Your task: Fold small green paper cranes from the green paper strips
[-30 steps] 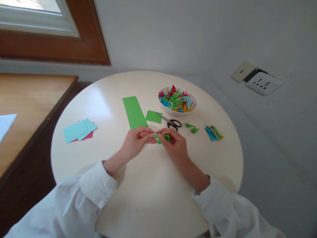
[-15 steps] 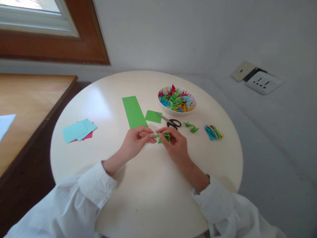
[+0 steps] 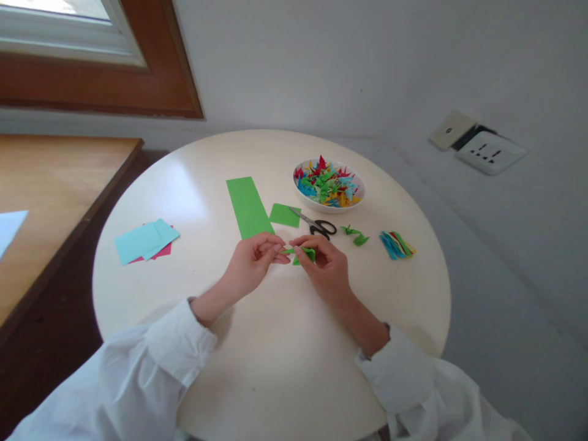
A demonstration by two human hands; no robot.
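Observation:
Between my two hands, above the near middle of the table, is a small green origami crane (image 3: 307, 256) with a thin pointed end toward the left. My right hand (image 3: 327, 267) pinches its body between thumb and fingers, hiding part of it. My left hand (image 3: 252, 262) is closed at the pointed end, the thumb against the fingertips there. Just beyond the hands lie a long green paper strip (image 3: 248, 207) and a green paper square (image 3: 283, 214). Black-handled scissors (image 3: 316, 225) rest with their blade tip over that square.
A white bowl (image 3: 329, 208) full of colourful folded cranes stands at the back right. Two green folded pieces (image 3: 356, 236) and a bundle of coloured paper strips (image 3: 397, 245) lie to the right. Light blue sheets (image 3: 142, 242) over red ones lie left on the round table (image 3: 275, 367).
My left thumb has shifted slightly left along the crane's pointed end, showing a little more of it. My right hand keeps its pinch.

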